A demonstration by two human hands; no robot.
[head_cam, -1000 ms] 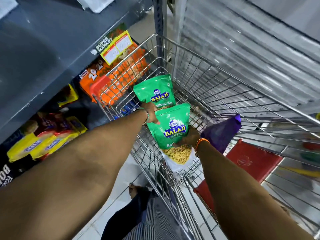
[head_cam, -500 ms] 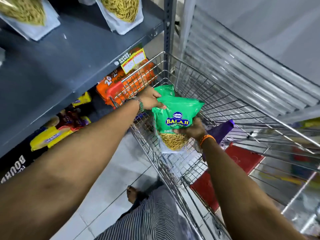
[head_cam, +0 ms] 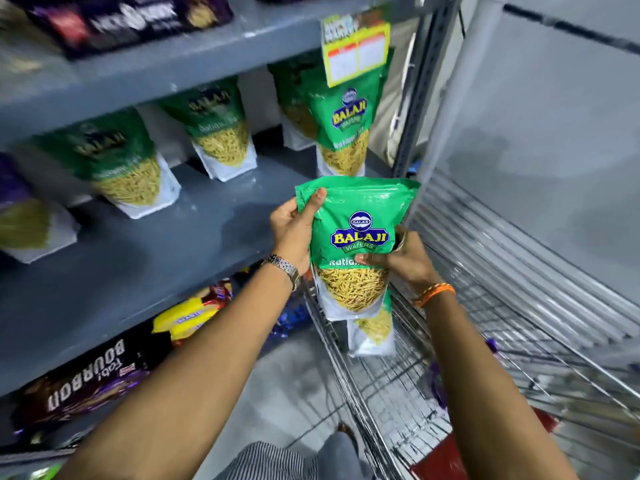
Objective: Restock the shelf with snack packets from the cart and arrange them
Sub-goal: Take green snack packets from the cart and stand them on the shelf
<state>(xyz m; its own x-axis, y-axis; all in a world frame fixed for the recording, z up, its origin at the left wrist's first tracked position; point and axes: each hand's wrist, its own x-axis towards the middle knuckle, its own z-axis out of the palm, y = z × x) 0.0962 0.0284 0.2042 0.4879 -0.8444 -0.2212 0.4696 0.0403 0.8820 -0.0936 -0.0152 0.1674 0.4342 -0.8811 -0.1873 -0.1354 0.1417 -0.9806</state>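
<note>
A green Balaji snack packet (head_cam: 356, 216) is held upright in front of the grey shelf (head_cam: 194, 223), above the wire cart (head_cam: 450, 358). My left hand (head_cam: 294, 230) grips its upper left edge, thumb on the front. My right hand (head_cam: 405, 259) grips its right side at mid height. A second packet (head_cam: 372, 332) hangs behind and below it; which hand holds it is hidden. Several matching packets stand on the shelf, the nearest one (head_cam: 343, 133) at the right end.
Biscuit packs (head_cam: 194, 313) and a dark Bourbon pack (head_cam: 86, 375) lie on the lower shelf. A yellow price tag (head_cam: 356, 50) hangs from the upper shelf edge. A metal shutter (head_cam: 536, 271) stands behind the cart. The cart has a red seat flap (head_cam: 443, 459).
Both hands have lifted the green packets out of the cart up to shelf height. The view has tilted up, so the stocked shelf now shows.
</note>
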